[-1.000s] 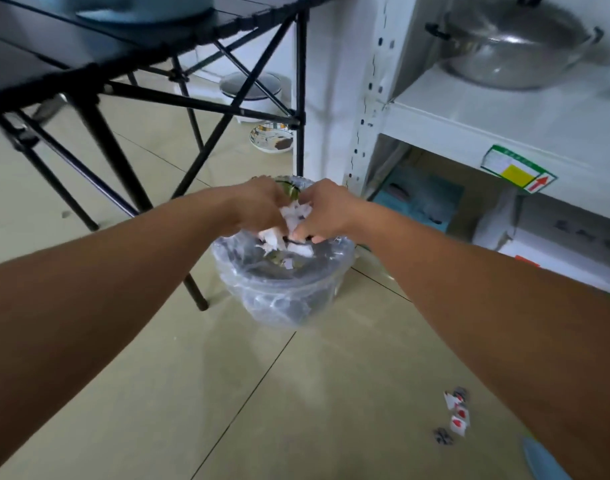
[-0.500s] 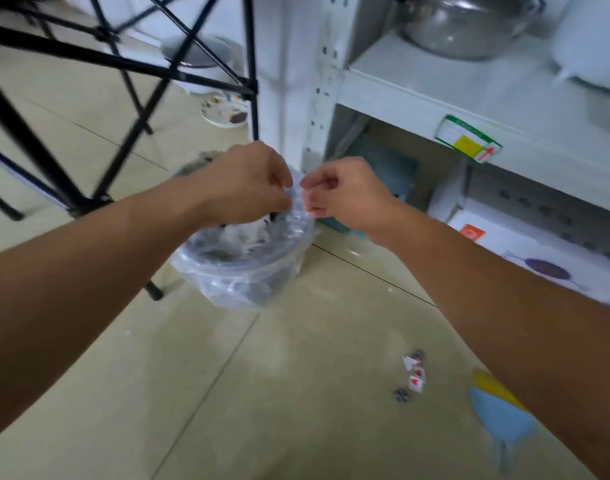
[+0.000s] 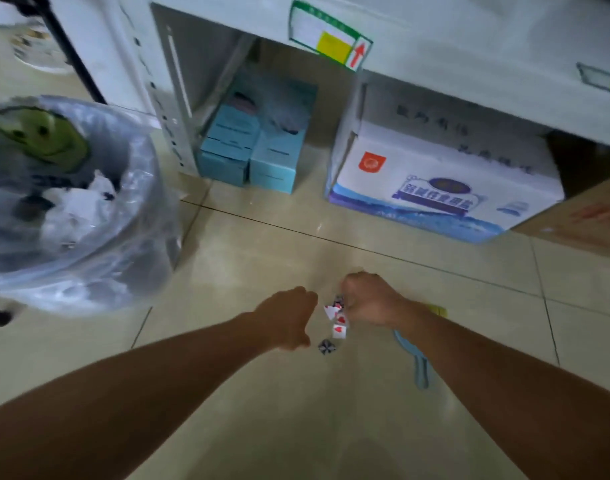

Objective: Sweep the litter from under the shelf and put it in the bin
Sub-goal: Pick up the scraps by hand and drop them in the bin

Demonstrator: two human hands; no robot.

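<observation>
A small cluster of litter, white paper scraps (image 3: 338, 323) with red marks and one dark scrap (image 3: 327, 346), lies on the tiled floor in front of the white shelf (image 3: 469, 53). My left hand (image 3: 287, 317) is down at the floor just left of the scraps, with its fingers curled in and nothing visible in it. My right hand (image 3: 370, 299) is on their right side, and its curled fingers pinch the topmost scraps. The bin (image 3: 134, 216), lined with a clear plastic bag, stands at the left and holds crumpled white paper and a green item.
Two blue boxes (image 3: 255, 150) and a large white carton (image 3: 435, 188) sit under the shelf's lowest board. A blue handled tool with a yellow part (image 3: 420, 368) lies on the floor beneath my right forearm. A black table leg (image 3: 71, 53) rises behind the bin.
Both hands have left the bin's rim and dropped to the floor on either side of the scraps. The view has tilted down and to the right, towards the shelf's underside.
</observation>
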